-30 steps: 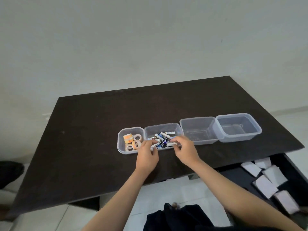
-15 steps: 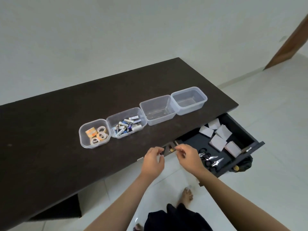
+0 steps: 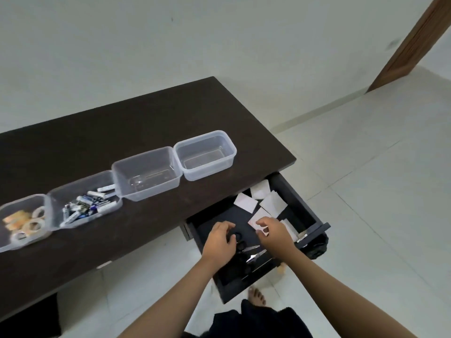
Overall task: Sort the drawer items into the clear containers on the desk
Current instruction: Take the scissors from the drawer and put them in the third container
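The dark drawer [image 3: 296, 202] under the desk's right end stands pulled out. Inside lie several white paper cards [image 3: 246, 202] at the back and black-handled scissors [image 3: 253, 255] at the front. My left hand [image 3: 219, 243] hovers with curled fingers over the scissors' black handles; a grip cannot be told. My right hand [image 3: 277, 234] pinches the edge of a white card [image 3: 256, 219]. On the desk stands a row of clear containers: one with tape rolls [image 3: 47, 208], one with batteries [image 3: 80, 185], and two empty ones [image 3: 146, 191] [image 3: 207, 175].
The dark desk top [image 3: 146, 118] runs left from the drawer against a pale wall. Pale tiled floor [image 3: 366, 215] spreads to the right, with a wooden door frame [image 3: 415, 45] at the upper right. A bare foot [image 3: 256, 296] stands below the drawer front.
Both hands left the battery container, dropped past the desk edge and now reach into the open drawer. The view swung right and down toward the drawer.
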`<action>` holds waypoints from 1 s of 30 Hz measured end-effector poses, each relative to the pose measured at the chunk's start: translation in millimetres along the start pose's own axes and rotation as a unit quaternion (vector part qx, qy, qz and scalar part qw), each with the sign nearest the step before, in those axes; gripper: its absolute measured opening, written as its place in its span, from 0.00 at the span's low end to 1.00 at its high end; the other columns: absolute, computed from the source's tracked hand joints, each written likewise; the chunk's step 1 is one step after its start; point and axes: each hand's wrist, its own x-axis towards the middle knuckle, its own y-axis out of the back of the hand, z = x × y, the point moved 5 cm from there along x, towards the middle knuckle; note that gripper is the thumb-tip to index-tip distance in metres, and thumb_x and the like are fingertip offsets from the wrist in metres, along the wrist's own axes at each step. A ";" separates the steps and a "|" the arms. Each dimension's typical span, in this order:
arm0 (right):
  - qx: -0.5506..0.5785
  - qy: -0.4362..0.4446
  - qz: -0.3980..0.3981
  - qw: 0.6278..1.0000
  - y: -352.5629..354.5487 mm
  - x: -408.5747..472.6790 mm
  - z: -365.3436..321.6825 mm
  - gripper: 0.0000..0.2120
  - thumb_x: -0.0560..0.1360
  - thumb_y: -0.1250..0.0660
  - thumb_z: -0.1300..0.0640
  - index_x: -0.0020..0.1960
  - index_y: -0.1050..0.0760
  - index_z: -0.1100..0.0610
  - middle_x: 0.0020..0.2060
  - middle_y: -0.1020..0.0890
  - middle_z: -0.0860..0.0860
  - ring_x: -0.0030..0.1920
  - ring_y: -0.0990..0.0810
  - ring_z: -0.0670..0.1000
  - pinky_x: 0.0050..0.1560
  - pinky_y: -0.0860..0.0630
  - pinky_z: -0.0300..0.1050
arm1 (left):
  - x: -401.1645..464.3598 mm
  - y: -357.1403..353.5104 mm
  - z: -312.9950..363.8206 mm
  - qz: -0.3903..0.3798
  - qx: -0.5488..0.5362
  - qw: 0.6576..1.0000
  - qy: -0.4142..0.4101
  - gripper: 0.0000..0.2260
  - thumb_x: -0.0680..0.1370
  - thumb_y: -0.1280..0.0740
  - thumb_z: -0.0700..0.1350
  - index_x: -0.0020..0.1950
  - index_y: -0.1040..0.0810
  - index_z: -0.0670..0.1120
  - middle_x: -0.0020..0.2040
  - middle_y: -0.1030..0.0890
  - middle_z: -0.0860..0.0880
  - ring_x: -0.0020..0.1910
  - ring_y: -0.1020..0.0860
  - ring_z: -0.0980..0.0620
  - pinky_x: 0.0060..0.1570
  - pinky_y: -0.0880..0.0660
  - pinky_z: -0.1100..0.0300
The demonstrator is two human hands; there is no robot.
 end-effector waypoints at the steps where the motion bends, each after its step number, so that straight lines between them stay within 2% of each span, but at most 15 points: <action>1: -0.018 -0.012 -0.018 1.000 6.7 8.7 14.7 0.14 0.75 0.34 0.57 0.60 0.25 0.57 0.55 0.22 0.54 0.52 0.23 0.52 0.51 0.27 0.42 | 6.7 -13.0 3.6 -0.005 0.009 1.000 0.008 0.14 0.77 0.36 0.42 0.63 0.26 0.46 0.59 0.26 0.50 0.59 0.26 0.54 0.58 0.33 0.69; 4: -0.053 -0.033 -0.070 0.996 18.6 25.1 50.6 0.17 0.75 0.34 0.56 0.63 0.29 0.56 0.59 0.25 0.55 0.55 0.25 0.54 0.55 0.26 0.47 | 16.0 -44.2 5.9 -0.013 0.022 0.998 0.052 0.16 0.77 0.35 0.44 0.64 0.28 0.47 0.62 0.29 0.49 0.62 0.29 0.52 0.62 0.31 0.63; 8: -0.097 -0.050 -0.116 0.987 24.8 45.2 77.1 0.23 0.75 0.35 0.55 0.68 0.34 0.57 0.65 0.32 0.57 0.63 0.30 0.58 0.59 0.28 0.51 | 25.5 -68.5 4.7 -0.031 0.064 0.994 0.087 0.22 0.76 0.35 0.48 0.69 0.33 0.48 0.69 0.36 0.49 0.69 0.36 0.47 0.70 0.36 0.55; 12: -0.160 -0.096 -0.180 0.966 18.1 60.2 95.9 0.31 0.73 0.32 0.53 0.71 0.41 0.56 0.68 0.38 0.60 0.66 0.34 0.63 0.61 0.30 0.56 | 39.0 -79.4 -0.2 -0.073 0.107 0.984 0.120 0.29 0.74 0.32 0.53 0.73 0.38 0.52 0.75 0.44 0.50 0.73 0.43 0.45 0.70 0.35 0.47; 14: -0.179 -0.120 -0.205 0.955 13.3 62.9 100.8 0.32 0.71 0.30 0.52 0.70 0.42 0.57 0.66 0.37 0.61 0.65 0.34 0.65 0.60 0.29 0.57 | 42.2 -84.0 -10.1 -0.102 0.150 0.972 0.152 0.32 0.72 0.30 0.54 0.73 0.39 0.54 0.75 0.45 0.50 0.72 0.43 0.45 0.70 0.37 0.44; 17: -0.216 -0.118 -0.216 0.945 7.3 63.6 101.6 0.31 0.69 0.29 0.52 0.65 0.40 0.57 0.63 0.36 0.60 0.62 0.32 0.64 0.57 0.28 0.55 | 34.4 -90.4 -29.7 -0.140 0.185 0.950 0.209 0.34 0.69 0.27 0.52 0.72 0.38 0.55 0.71 0.44 0.50 0.69 0.41 0.44 0.67 0.36 0.45; 23: -0.257 -0.094 -0.215 0.938 3.5 63.5 100.8 0.29 0.69 0.28 0.52 0.64 0.39 0.57 0.62 0.36 0.58 0.61 0.32 0.62 0.56 0.27 0.56 | 18.7 -97.5 -49.7 -0.149 0.180 0.946 0.225 0.32 0.67 0.25 0.44 0.66 0.34 0.57 0.64 0.39 0.48 0.64 0.38 0.44 0.60 0.29 0.47; 25: -0.305 -0.064 -0.185 0.932 3.5 61.4 96.4 0.29 0.69 0.29 0.52 0.64 0.38 0.56 0.62 0.37 0.58 0.61 0.32 0.61 0.58 0.29 0.55 | 16.8 -99.8 -54.0 -0.150 0.150 0.951 0.224 0.30 0.67 0.25 0.42 0.65 0.32 0.55 0.63 0.37 0.47 0.63 0.36 0.43 0.61 0.29 0.50; 27: -0.364 0.018 -0.148 0.919 1.7 61.2 86.8 0.26 0.70 0.30 0.54 0.64 0.36 0.56 0.62 0.35 0.58 0.60 0.32 0.60 0.59 0.30 0.54 | 15.5 -101.3 -57.0 -0.146 0.135 0.955 0.221 0.29 0.67 0.26 0.41 0.65 0.31 0.54 0.62 0.35 0.47 0.62 0.35 0.43 0.63 0.30 0.53; 28: -0.377 0.069 -0.147 0.912 -1.9 61.0 81.8 0.24 0.70 0.31 0.55 0.63 0.35 0.56 0.61 0.33 0.58 0.60 0.31 0.59 0.59 0.31 0.54 | 15.1 -101.7 -57.4 -0.144 0.134 0.956 0.220 0.28 0.68 0.26 0.41 0.65 0.30 0.54 0.62 0.34 0.47 0.61 0.34 0.43 0.63 0.30 0.53; 30: -0.368 0.164 -0.198 0.893 -13.8 58.7 73.9 0.21 0.72 0.33 0.55 0.63 0.34 0.56 0.59 0.29 0.57 0.59 0.30 0.58 0.55 0.30 0.52 | 15.1 -101.8 -57.2 -0.143 0.132 0.957 0.215 0.27 0.68 0.26 0.40 0.64 0.29 0.53 0.61 0.32 0.48 0.61 0.33 0.43 0.62 0.30 0.54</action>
